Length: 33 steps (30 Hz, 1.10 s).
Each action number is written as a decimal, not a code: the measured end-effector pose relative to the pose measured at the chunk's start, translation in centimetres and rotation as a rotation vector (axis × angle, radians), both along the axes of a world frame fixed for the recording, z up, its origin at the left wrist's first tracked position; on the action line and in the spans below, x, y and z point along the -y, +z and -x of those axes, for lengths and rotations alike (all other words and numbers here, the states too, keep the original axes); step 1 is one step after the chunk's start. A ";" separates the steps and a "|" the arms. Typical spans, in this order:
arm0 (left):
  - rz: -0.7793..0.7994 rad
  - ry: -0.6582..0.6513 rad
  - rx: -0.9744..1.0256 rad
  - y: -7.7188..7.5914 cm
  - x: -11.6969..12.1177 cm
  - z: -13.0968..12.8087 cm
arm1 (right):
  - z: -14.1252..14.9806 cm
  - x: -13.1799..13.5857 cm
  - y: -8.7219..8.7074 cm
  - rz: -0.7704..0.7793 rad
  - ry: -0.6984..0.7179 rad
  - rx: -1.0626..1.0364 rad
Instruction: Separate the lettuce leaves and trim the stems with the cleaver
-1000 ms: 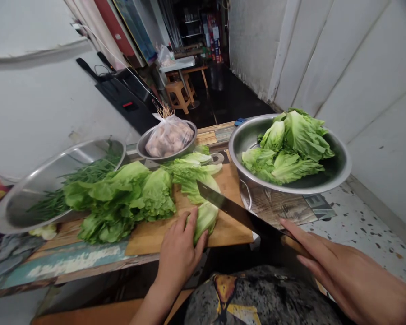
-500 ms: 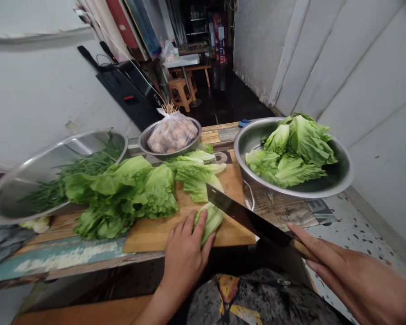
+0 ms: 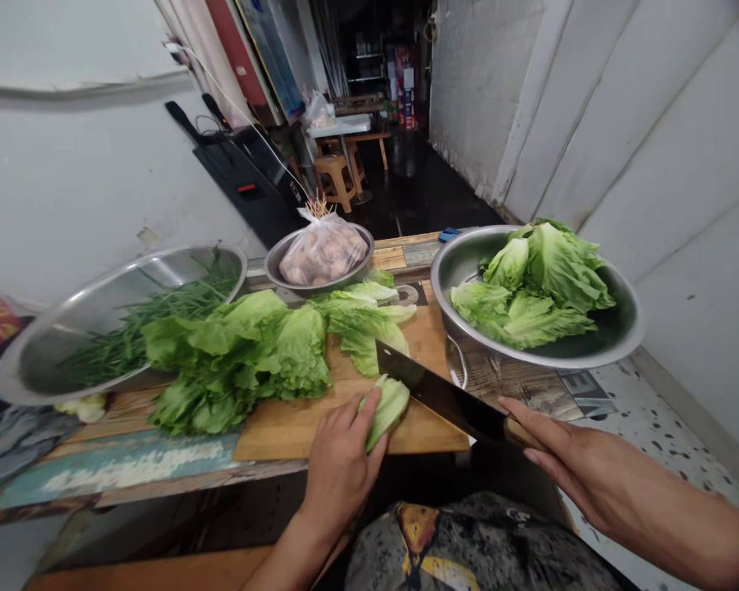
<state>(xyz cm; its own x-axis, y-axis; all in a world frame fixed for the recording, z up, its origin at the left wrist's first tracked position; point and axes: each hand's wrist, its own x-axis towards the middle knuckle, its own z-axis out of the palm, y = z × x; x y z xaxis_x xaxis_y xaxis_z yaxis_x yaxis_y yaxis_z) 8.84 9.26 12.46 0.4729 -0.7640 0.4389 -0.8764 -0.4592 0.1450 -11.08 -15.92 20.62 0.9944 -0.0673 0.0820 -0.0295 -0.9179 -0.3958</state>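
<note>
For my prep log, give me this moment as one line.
left hand: pressing lettuce piece on cutting board | right hand: gripping knife, blade at lettuce | right: bowl of lettuce

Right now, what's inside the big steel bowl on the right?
The steel bowl holds cut lettuce pieces, heaped above the rim. Part of its dark inner wall shows; the bottom under the leaves is covered.

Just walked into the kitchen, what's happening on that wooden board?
A person is cutting lettuce. The left hand pins a pale green lettuce piece on the wooden cutting board, while the right hand holds a dark-bladed cleaver with its edge at that piece. Uncut leaves lie alongside; a steel bowl holds more.
</note>
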 end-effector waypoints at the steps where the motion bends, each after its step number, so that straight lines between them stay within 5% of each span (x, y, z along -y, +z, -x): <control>1: 0.025 -0.003 -0.006 0.4 -0.4 -0.2 | 0.1 0.1 -0.3 0.014 0.012 -0.005; 5: 0.091 0.093 0.087 5.0 -1.0 -2.0 | 1.1 0.4 -0.9 0.034 -0.007 0.030; 8: 0.033 0.292 0.209 8.8 1.2 -5.1 | 2.1 0.5 -0.6 0.017 -0.040 0.074; 10: -0.095 0.430 0.234 9.9 3.7 -7.9 | 2.7 0.5 -0.4 0.025 -0.098 0.130; 15: -0.413 0.408 0.201 8.1 7.6 -12.3 | 4.2 0.7 -0.7 0.033 -0.211 0.175; 19: -0.353 0.281 0.275 7.0 7.2 -8.9 | 4.8 0.9 -2.1 0.023 -0.217 0.148; 22: -0.530 0.105 0.085 5.5 7.0 -4.1 | 4.9 0.9 -3.5 0.024 -0.239 0.164; 25: -0.526 0.105 -0.010 3.0 7.6 -0.9 | 4.9 0.7 -4.9 0.013 -0.270 0.182; 29: -0.442 0.123 0.035 0.6 8.3 -0.8 | 5.1 0.3 -6.5 0.078 -0.334 0.198; 33: -0.412 0.064 0.025 0.2 8.0 -3.6 | 5.5 0.1 -7.9 0.211 -0.359 0.188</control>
<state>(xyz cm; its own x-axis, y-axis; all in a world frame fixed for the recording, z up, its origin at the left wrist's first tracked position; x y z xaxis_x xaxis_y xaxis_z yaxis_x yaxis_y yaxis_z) 12.45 1.30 12.69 0.5187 -0.8473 0.1144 -0.8449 -0.5284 -0.0830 -16.54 -16.07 12.73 0.8778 -0.3670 0.3080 -0.3057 -0.9240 -0.2297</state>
